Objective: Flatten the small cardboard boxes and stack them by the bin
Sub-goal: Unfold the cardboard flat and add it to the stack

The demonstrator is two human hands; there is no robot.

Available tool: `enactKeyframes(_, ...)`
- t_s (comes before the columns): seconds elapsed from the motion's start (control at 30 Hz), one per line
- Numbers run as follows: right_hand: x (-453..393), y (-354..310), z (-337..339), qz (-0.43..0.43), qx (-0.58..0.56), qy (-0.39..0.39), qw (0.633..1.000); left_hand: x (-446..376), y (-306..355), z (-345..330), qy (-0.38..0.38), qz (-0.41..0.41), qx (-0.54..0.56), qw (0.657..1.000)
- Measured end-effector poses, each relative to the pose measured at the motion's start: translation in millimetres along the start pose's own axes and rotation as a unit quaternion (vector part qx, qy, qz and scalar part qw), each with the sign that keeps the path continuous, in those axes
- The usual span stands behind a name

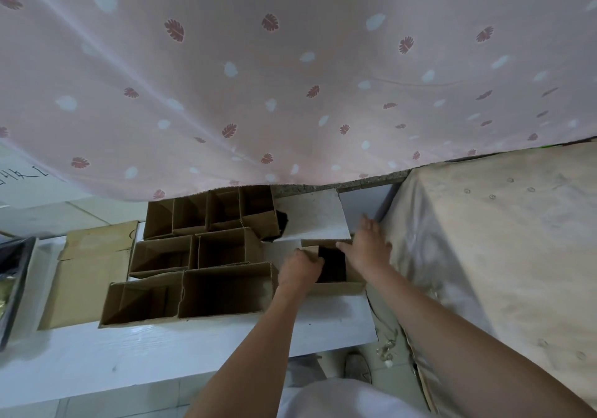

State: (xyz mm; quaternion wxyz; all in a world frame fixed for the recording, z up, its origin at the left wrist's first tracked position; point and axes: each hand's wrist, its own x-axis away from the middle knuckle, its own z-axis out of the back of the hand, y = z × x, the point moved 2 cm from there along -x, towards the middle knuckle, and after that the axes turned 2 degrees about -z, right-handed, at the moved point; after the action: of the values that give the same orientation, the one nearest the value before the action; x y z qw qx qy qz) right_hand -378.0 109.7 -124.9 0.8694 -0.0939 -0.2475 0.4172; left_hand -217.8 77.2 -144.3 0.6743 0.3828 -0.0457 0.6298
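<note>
Small brown cardboard box (pixel 336 283), open at the top with a dark inside, is seen at the right end of the white tabletop (pixel 193 343), near its right edge. Its left rim is gripped by the left hand (pixel 298 270), the fingers curled over the rim. The right hand (pixel 368 246) is laid against the box's far right corner with the fingers straight and spread apart, the thumb resting along the far rim. A pale grey flat sheet of card (pixel 311 219) is seen just beyond the box, tilted, touching or just beside it.

Seven more open brown cardboard boxes (pixel 200 256) are crowded together in rows across the middle of the tabletop, touching one another. A flattened brown cardboard sheet (pixel 87 275) is laid at their left, near the left end. At the far left edge, part of a dark bin lined with a black bag (pixel 14 272) is visible. A pink curtain printed with red leaves and white spots (pixel 258 78) is hung over the far edge. A beige cloth-covered block (pixel 500 240) is set just beside the right edge.
</note>
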Motion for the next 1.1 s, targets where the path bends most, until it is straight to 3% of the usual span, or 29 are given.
enactKeyframes(0.1,9.8,14.1,-13.6,-0.121,-0.121,-0.070,0.983,0.4,-8.9,-5.5,0.008,0.011,0.064,0.998)
enactKeyframes(0.17,14.9,20.4,-24.9,-0.119,-0.103,-0.125,0.980,1.5,-10.5,-7.6,0.004,0.008,0.071,0.997)
enactKeyframes(0.43,8.1,14.9,-20.2,-0.102,-0.030,-0.146,0.984,-0.3,-11.3,-4.6,-0.017,0.025,0.093,0.995)
enactKeyframes(0.53,1.2,15.0,-14.2,-0.089,-0.049,-0.167,0.981,-3.9,-16.5,0.7,-0.020,0.065,0.110,0.992)
enactKeyframes(0.73,-1.7,21.2,-12.8,-0.093,-0.115,-0.183,0.972,-6.6,-24.7,10.2,-0.027,0.066,0.120,0.990)
enactKeyframes(0.97,4.3,33.4,-9.2,-0.123,-0.218,-0.220,0.943,4.9,-21.5,5.1,-0.054,0.068,0.261,0.961)
enactKeyframes(1.1,6.9,30.9,-4.4,-0.176,-0.350,-0.243,0.887,11.4,-17.5,6.8,-0.094,0.064,0.324,0.939)
